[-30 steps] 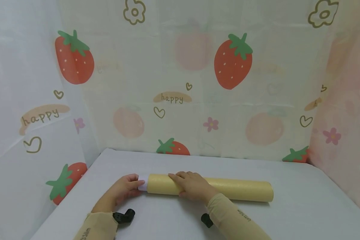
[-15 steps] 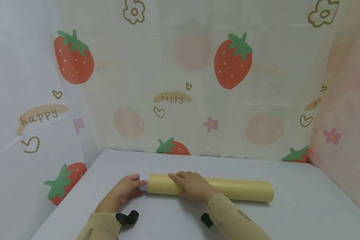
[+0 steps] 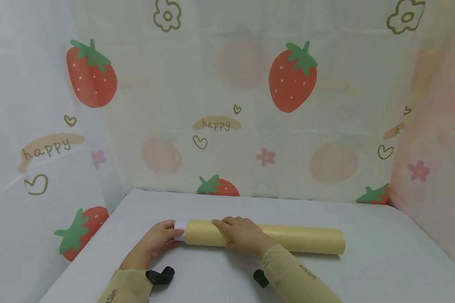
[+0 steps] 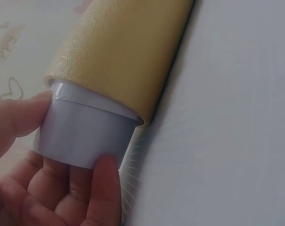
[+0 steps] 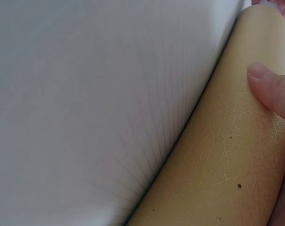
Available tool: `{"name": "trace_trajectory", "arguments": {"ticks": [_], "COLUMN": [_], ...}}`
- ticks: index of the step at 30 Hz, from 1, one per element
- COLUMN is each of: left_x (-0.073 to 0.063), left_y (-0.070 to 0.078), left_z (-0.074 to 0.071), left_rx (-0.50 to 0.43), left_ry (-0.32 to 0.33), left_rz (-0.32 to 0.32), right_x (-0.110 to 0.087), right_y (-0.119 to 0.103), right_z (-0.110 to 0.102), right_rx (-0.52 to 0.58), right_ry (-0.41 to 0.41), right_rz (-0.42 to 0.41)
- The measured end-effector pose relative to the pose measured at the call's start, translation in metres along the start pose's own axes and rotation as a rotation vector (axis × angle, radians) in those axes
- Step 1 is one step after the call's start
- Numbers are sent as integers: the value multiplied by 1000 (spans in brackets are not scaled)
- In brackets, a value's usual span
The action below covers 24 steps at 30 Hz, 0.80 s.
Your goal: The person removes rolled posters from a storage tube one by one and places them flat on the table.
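A long, dull-gold tube (image 3: 303, 239) with a finely creased surface lies crosswise on the white table. From its left end sticks out a smooth white round end cap (image 4: 86, 127), narrower than the tube, its inner part hidden inside. My left hand (image 3: 157, 240) pinches this cap between thumb and fingers; in the left wrist view they bend around its outer end. Farther right, my right hand (image 3: 244, 235) grips the tube left of its middle from above. The right wrist view shows the thumb on the near side of the tube (image 5: 227, 141).
White cloth covers the table (image 3: 386, 244). Behind it hangs a curtain (image 3: 220, 160) printed with strawberries, hearts and flowers, with more fabric at both sides. Black camera mounts sit at the left wrist (image 3: 161, 276) and right wrist (image 3: 260, 278).
My left hand edged right, pushing the cap slightly into the tube, then came back a little left, with more of the cap showing again. The right hand and tube have stayed put.
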State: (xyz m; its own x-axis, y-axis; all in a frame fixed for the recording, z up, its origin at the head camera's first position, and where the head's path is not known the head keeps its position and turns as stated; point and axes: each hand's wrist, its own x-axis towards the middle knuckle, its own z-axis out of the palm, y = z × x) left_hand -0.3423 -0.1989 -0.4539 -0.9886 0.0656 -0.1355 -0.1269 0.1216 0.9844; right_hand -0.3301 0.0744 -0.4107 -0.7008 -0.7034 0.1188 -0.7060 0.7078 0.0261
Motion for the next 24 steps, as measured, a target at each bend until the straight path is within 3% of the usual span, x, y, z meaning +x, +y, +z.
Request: {"name": "trace_trajectory", "arguments": {"ticks": [10, 24], "left_x": [-6, -3], "left_y": [2, -1], "left_z": [-13, -23], "left_rx": [12, 9], "left_ry": [-42, 35], "left_rz": [37, 12], "right_x": [1, 0], "right_y": [1, -1], "right_z": [2, 0], "right_rx": [-18, -3], "right_ry": [3, -13], "right_rz": [-1, 16]}}
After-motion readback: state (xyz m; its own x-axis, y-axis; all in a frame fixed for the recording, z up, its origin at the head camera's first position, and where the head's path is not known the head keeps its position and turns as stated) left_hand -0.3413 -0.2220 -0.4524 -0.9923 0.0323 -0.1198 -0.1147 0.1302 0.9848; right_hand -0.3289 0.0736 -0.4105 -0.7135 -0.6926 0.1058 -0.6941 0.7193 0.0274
